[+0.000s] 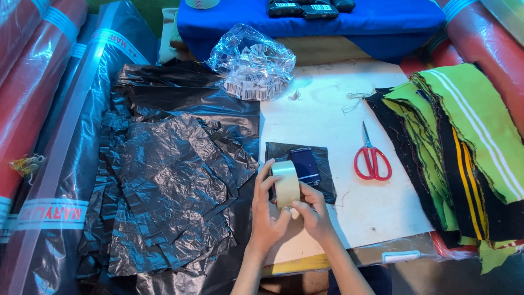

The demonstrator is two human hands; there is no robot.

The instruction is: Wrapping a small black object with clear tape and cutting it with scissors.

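One roll of tape (286,184) stood on edge near the front edge of the white table (322,117); the left hand (266,210) and the right hand (314,213) both gripped it; one small black packet (303,164) lay just behind it; one pair of red scissors (371,157) lay toward the right edge; one clear bag (251,63) sat at the back edge.

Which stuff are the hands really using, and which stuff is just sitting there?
In use:
- roll of tape, held by the left hand and right hand
- small black packet just behind the tape

Just lying about:
- red scissors
- black plastic sheets
- clear bag of labels
- green and black fabric pieces
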